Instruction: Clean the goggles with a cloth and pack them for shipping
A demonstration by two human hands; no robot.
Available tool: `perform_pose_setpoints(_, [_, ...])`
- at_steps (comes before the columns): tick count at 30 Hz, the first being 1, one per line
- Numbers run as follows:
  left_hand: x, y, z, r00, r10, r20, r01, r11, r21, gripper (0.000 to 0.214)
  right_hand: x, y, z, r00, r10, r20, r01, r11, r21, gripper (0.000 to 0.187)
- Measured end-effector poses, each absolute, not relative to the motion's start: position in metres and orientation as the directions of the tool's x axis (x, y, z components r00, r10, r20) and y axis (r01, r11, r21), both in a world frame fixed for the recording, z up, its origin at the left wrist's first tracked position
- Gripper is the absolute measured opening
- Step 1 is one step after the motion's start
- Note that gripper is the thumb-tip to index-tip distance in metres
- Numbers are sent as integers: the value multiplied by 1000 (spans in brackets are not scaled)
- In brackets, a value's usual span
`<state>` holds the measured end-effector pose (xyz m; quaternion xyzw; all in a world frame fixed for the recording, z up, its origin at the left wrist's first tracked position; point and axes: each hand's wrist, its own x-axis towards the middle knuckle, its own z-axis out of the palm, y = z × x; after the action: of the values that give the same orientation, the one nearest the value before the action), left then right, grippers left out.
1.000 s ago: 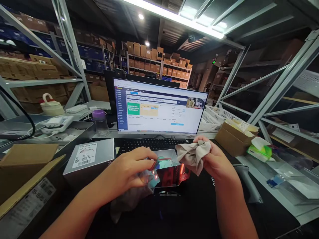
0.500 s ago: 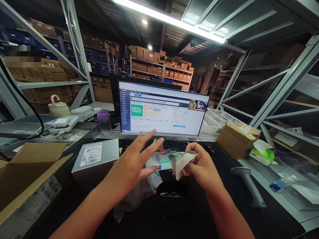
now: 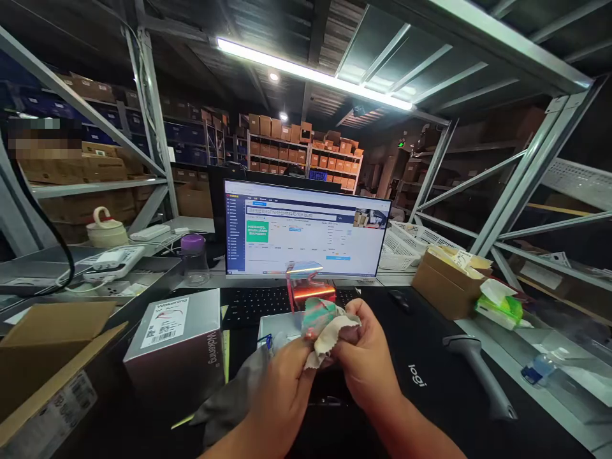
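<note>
The worktop is covered by a black desk mat printed "logi", with a keyboard and a lit monitor along its far side, and a grey barcode scanner lying on the mat to the right. Steel shelving surrounds the spot, and brown cartons fill the racks further back under a long strip light. Near the middle, a mirror-finished box stands up out of a beige cloth, its shiny faces throwing back red and green, so its true colour is hard to make out. Its lower end is buried in the cloth. The left hand and right hand are both closed around that bundle, gripping the box through the cloth, though most of the fingers are out of sight. A crumpled grey wrapper hangs beside the left hand, partly hidden by it. Just left of the hands stands a silver carton with a white "Wokening" barcode label. Beyond it, an open cardboard box shows only its flaps, so its contents can't be seen. On the right, a small open carton holds papers, with a green-and-white tissue pack just beside it.
</note>
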<state>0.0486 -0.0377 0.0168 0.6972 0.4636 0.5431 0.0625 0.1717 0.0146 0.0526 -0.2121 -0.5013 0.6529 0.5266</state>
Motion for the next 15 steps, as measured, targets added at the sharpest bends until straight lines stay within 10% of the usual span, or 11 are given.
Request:
perform_pose_setpoints(8, [36, -39, 32, -18, 811, 584, 465, -510, 723, 53, 184, 23, 63, -333, 877, 346, -249, 272, -929, 37])
perform_pose_setpoints(15, [31, -41, 38, -5, 845, 535, 456, -474, 753, 50, 224, 35, 76, -662, 670, 335, -30, 424, -905, 24])
